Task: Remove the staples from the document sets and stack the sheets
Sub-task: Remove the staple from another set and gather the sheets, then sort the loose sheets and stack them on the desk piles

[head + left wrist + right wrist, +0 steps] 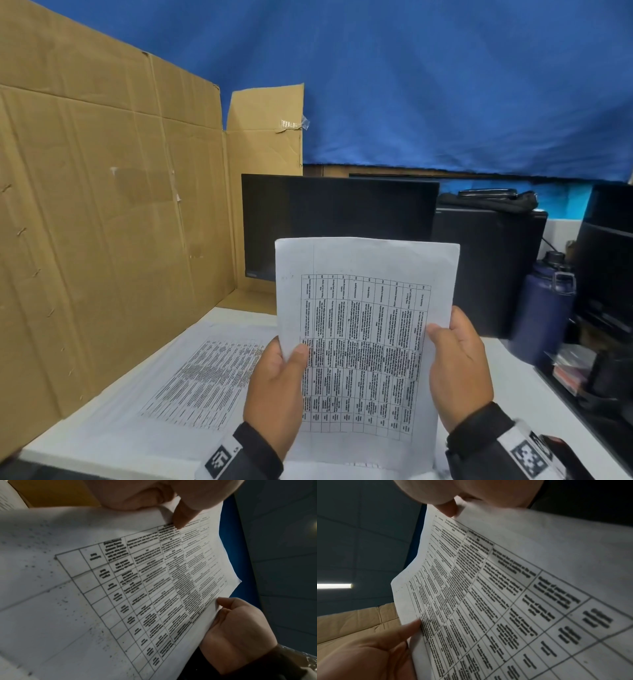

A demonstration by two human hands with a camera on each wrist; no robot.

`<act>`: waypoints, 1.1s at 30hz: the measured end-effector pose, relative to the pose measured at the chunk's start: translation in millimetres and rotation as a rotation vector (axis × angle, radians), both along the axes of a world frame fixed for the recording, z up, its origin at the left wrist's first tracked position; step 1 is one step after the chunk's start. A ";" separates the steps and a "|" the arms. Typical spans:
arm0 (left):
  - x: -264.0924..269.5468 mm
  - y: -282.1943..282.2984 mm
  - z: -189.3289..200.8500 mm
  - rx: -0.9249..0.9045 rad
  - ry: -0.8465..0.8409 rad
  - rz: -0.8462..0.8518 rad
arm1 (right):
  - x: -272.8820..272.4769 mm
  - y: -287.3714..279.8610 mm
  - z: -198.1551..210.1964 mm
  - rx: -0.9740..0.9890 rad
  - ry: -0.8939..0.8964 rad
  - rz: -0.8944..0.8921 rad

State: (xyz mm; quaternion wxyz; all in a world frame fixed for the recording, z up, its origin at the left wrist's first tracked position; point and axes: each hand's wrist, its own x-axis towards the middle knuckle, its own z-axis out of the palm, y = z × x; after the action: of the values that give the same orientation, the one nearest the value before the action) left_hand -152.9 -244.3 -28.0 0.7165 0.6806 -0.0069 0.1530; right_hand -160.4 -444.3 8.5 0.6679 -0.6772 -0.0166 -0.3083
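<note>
A white printed sheet set with a dense table stands upright in front of me, held by both hands. My left hand grips its left edge, thumb on the front. My right hand grips the right edge the same way. The left wrist view shows the sheet set from below, with my left hand at the top and my right hand lower right. In the right wrist view the sheet set fills the frame. More printed sheets lie flat on the white table. No staple shows.
A tall cardboard wall stands along the left. A dark monitor is behind the sheets. A blue bottle and black shelving with clutter are at the right. Bare white table lies at the right front.
</note>
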 end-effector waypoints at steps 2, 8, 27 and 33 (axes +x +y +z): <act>2.5 1.6 -0.2 0.008 0.013 0.027 | 0.9 -1.2 0.9 0.004 -0.003 0.001; -3.6 4.5 20.7 0.024 0.003 0.026 | -6.1 -4.0 12.7 -0.036 -0.041 0.016; -32.8 35.9 -29.1 0.290 0.311 -0.070 | -36.1 -186.6 -120.6 -0.944 1.142 -0.410; -40.8 25.4 -34.6 0.388 0.279 -0.081 | -38.7 -172.4 -77.9 -0.292 0.727 -0.345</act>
State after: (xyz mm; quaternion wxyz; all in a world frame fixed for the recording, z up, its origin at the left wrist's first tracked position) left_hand -193.7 -218.9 -62.6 0.5719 0.8192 0.0355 0.0247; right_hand -199.1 -616.8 -69.4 0.4661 -0.8221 0.2900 -0.1509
